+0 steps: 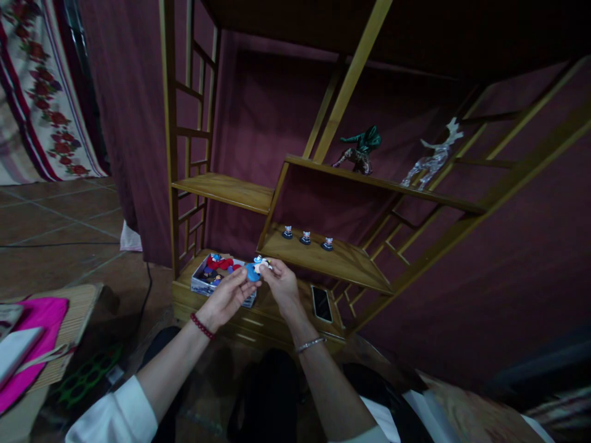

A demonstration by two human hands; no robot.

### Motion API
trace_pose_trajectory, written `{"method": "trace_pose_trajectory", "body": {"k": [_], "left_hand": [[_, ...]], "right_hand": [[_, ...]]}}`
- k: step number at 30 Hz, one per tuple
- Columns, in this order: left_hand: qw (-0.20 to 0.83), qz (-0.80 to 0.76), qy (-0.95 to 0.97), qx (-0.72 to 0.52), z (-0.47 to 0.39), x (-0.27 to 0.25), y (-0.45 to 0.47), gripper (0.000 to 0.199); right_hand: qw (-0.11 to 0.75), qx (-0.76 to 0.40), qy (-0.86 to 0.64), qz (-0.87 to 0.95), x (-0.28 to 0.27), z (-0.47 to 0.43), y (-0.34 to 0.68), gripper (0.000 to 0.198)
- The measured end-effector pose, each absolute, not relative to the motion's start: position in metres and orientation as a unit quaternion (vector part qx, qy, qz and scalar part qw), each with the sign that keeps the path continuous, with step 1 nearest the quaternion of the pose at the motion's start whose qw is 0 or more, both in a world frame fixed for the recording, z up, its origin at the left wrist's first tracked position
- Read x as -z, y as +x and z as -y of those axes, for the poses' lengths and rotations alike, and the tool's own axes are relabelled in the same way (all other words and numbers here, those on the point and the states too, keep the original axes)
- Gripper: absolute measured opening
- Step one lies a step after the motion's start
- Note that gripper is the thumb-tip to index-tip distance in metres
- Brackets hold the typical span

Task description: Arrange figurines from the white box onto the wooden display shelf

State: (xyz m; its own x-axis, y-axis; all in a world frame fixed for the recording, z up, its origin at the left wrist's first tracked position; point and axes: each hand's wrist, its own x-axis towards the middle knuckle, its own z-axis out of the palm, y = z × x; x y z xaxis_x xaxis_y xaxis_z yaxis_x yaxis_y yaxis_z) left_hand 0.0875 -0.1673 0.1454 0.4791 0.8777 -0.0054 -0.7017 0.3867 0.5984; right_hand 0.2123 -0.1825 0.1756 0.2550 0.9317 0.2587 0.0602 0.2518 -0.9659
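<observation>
Thumb and fingertips of my left grip point(229, 294) close on the blue part of a small blue-and-white figurine point(257, 267), and my right grip point(282, 287) pinches its paler part, each drawn in until only the toy's own thickness parts the fingers. I judge that something this little suits fingertips better than a palm, and two pinches steady it while leaving much of it uncovered. I hold it up in front of me, by the near left corner of the shelf point(353, 261) and beside an open box point(202, 286). That box sits on the drawer base point(272, 301), close to my left side; its red and blue pieces point(220, 263) lie jumbled, which seems more like storage than show. On the shelf, three small figures point(305, 237) stand upright on dark bases, spaced apart, probably so each can be seen singly. A phone point(322, 304) lies flat to my right, out of the way of both hands. Higher up, a green-topped figure point(362, 149) and a clear deer point(431, 161) stand well apart, perhaps because their spread limbs want room.
</observation>
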Motion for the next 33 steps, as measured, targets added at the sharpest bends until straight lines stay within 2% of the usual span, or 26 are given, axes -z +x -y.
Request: {"method": "trace_pose_trajectory", "body": {"k": [7,13,25,33], "left_hand": [[0.814,-0.159,0.273,-0.487,0.1658,-0.1424,0.0887,0.011],[0.817,-0.155,0.268,-0.487,0.1659,-0.1420,0.0871,0.011],[0.816,-0.167,0.244,-0.496,0.1692,-0.1453,0.0829,0.005],[0.822,-0.176,0.240,-0.486,0.1708,-0.1479,0.0799,0.013]], "right_hand": [[0.611,-0.358,-0.491,0.507,-0.1754,0.1817,0.2118,0.028],[0.600,-0.364,-0.489,0.518,-0.1748,0.1809,0.2126,0.035],[0.571,-0.355,-0.480,0.563,-0.1823,0.1841,0.2119,0.029],[0.553,-0.376,-0.460,0.583,-0.1836,0.1833,0.2149,0.027]]}}
